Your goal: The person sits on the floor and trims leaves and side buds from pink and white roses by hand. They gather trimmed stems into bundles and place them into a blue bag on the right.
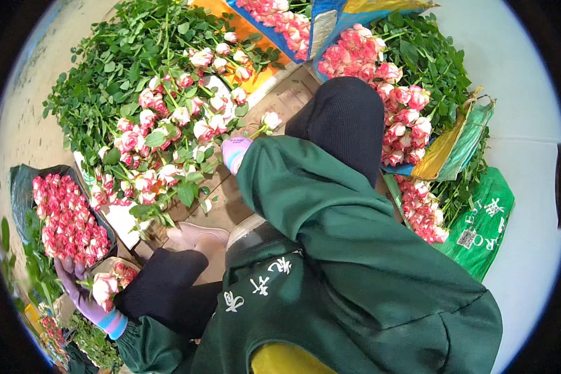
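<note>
My right hand [234, 153], in a pale purple glove, is at the right edge of a big rose pile [162, 124]. Its fingers look curled, and the stem of one white-and-pink rose [270, 120] runs down to them; my sleeve hides part of the grip. My left hand [81, 293], in a purple glove with a striped cuff, is at the lower left. A large pale rose [105, 288] lies against its thumb side, its stem leading into the hand. Just beyond it stands a tightly packed bunch of pink roses [68, 218] in a dark wrapping.
Roses in blue and yellow wrapping [445, 149] stand at the right, beside a green printed bag [480, 224]. More wrapped roses [287, 25] are at the top. An orange sheet [265, 75] lies under the pile. My knees and a pink shoe [199, 240] are between them.
</note>
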The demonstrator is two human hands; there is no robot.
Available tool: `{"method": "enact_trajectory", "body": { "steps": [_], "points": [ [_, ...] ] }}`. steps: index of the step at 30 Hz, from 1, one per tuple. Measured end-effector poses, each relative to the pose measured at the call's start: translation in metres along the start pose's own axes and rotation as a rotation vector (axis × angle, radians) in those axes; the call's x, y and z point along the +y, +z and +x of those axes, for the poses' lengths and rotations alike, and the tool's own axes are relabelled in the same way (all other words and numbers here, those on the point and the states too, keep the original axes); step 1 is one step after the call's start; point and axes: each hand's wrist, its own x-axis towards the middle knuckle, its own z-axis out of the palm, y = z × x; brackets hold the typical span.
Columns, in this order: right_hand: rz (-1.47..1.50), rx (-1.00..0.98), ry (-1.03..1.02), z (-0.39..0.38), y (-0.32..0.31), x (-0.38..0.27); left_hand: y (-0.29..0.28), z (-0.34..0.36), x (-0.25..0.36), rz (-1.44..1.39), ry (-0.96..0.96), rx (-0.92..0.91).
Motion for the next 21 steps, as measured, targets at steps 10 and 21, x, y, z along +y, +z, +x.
{"method": "enact_trajectory", "body": {
  "steps": [10,21],
  "points": [
    [1.089,-0.103,-0.453,-0.072,-0.188,-0.066,0.096,-0.013,0.093,-0.815,-0.221,-0.347],
    [0.123,0.243,-1.202,-0.099,-0.199,-0.095,0.161,-0.030,0.080,-0.930,-0.441,-0.574]
  ]
}}
